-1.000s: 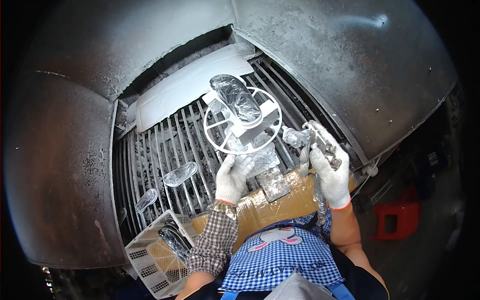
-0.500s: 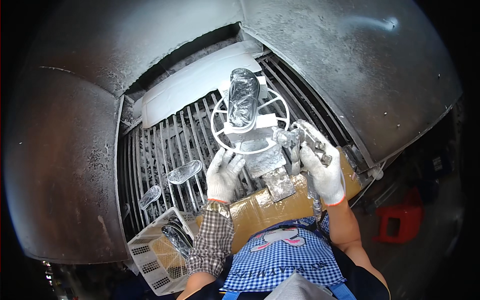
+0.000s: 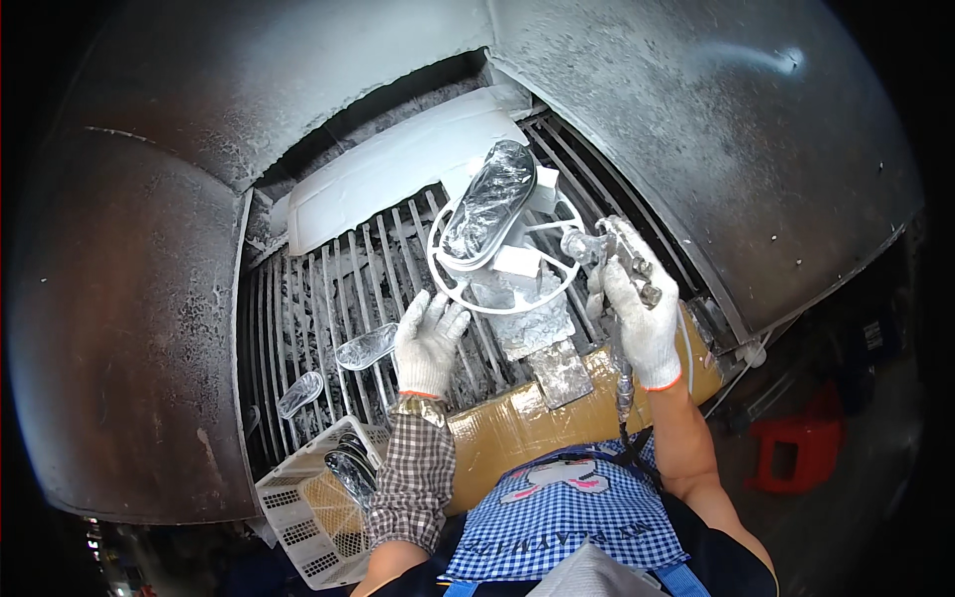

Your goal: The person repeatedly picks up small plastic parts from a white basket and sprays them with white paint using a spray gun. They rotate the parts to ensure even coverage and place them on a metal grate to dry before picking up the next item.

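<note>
A white spoked turntable wheel (image 3: 468, 302) sits over the metal bars, carrying white blocks (image 3: 516, 262). Resting on those blocks is a dark shoe sole (image 3: 489, 204) with shiny clear film over its top and a pale side edge. My left hand (image 3: 430, 343), in a white knit glove, is just below the wheel's near-left rim, fingers spread and holding nothing; whether a fingertip touches the rim is hard to tell. Gloved too, my right hand (image 3: 645, 323) grips a spray gun (image 3: 627, 261) at the wheel's right side, its nozzle pointing left toward the wheel. A hose runs down from the gun.
Two smaller film-covered pieces (image 3: 366, 346) lie on the bars (image 3: 328, 298) at left. A white plastic basket (image 3: 298, 517) with wrapped soles stands lower left. Powdery metal walls (image 3: 129, 328) enclose the booth; brown taped padding (image 3: 497, 428) lines its front edge. A red stool (image 3: 796, 453) stands lower right.
The wheel has turned clockwise, so the sole now tilts to the right. My left hand has shifted slightly left; my right hand and the spray gun have moved a little to the right.
</note>
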Demonstrator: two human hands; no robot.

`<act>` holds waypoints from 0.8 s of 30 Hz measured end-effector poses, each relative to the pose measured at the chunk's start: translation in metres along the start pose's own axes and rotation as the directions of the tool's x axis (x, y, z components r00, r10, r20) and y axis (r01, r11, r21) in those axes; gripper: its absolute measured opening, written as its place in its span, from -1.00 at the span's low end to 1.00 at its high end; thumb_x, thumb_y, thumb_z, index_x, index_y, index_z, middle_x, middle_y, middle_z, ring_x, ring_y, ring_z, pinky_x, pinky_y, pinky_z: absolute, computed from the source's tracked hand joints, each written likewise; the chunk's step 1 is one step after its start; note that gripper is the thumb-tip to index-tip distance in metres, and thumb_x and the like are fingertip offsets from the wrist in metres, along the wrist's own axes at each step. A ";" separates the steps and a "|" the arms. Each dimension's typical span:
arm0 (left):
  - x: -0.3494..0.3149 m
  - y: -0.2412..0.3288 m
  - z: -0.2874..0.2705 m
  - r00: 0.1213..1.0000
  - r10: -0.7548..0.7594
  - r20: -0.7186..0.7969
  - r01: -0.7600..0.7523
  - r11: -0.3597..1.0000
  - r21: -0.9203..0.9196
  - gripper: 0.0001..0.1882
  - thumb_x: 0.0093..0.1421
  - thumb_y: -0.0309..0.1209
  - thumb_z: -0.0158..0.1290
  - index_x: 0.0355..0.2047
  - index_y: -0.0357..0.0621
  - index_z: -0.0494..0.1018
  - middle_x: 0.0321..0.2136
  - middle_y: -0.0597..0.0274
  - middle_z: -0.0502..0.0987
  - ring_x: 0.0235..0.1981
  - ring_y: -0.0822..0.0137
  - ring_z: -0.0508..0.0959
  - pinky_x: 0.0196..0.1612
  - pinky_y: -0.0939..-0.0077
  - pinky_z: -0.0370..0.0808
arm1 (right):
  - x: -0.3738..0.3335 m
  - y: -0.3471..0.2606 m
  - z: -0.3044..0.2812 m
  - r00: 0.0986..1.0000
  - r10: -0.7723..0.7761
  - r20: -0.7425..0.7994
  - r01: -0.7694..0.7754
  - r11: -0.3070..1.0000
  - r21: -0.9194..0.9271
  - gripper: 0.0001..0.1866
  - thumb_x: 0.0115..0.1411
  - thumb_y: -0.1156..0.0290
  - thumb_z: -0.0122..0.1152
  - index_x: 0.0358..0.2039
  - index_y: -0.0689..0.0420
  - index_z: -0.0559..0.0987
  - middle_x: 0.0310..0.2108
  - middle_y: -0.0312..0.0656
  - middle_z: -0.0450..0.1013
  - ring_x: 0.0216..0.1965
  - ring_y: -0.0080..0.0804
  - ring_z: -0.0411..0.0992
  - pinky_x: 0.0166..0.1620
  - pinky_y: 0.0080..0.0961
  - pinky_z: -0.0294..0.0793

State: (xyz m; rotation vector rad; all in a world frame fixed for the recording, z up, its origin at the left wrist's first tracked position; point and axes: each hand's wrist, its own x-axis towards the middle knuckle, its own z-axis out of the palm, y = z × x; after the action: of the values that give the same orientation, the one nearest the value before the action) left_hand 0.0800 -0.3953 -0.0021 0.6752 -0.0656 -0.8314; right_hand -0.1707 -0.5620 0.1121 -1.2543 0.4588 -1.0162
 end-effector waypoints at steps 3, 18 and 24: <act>0.005 0.003 -0.003 1.000 0.019 0.014 -0.019 1.000 -0.011 -0.57 0.42 -0.22 0.08 0.14 -0.26 0.37 0.22 -0.34 0.46 0.19 -0.27 0.55 0.18 -0.16 0.60 | -0.001 -0.002 0.003 0.998 -0.061 -0.029 0.060 0.998 -0.036 -0.42 0.45 0.49 0.21 0.42 0.38 0.35 -0.16 -0.24 0.59 -0.36 -0.69 0.47 -0.28 -0.68 0.51; 0.023 0.016 -0.008 0.997 0.075 -0.019 -0.075 0.997 -0.024 -0.44 0.41 -0.13 0.12 0.23 -0.28 0.31 0.27 -0.24 0.36 0.29 -0.27 0.44 0.27 -0.31 0.50 | -0.003 0.002 0.010 0.993 0.062 0.105 -0.066 0.997 0.037 -0.46 0.45 0.50 0.23 0.38 0.38 0.40 -0.11 -0.21 0.61 -0.24 -0.66 0.53 -0.18 -0.65 0.56; 0.036 0.024 -0.014 0.997 0.080 0.016 -0.079 0.996 -0.039 -0.44 0.40 -0.13 0.12 0.22 -0.26 0.32 0.18 -0.16 0.43 0.23 -0.24 0.48 0.22 -0.28 0.53 | 0.005 0.000 0.011 0.999 -0.002 0.035 0.002 1.000 0.011 -0.45 0.46 0.48 0.22 0.39 0.37 0.38 -0.30 -0.28 0.56 -0.43 -0.67 0.47 -0.33 -0.67 0.49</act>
State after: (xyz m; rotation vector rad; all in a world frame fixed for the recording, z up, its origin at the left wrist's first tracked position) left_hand 0.1246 -0.4020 -0.0066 0.6252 -0.0915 -0.7603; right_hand -0.1590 -0.5598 0.1164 -1.2609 0.4245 -0.9959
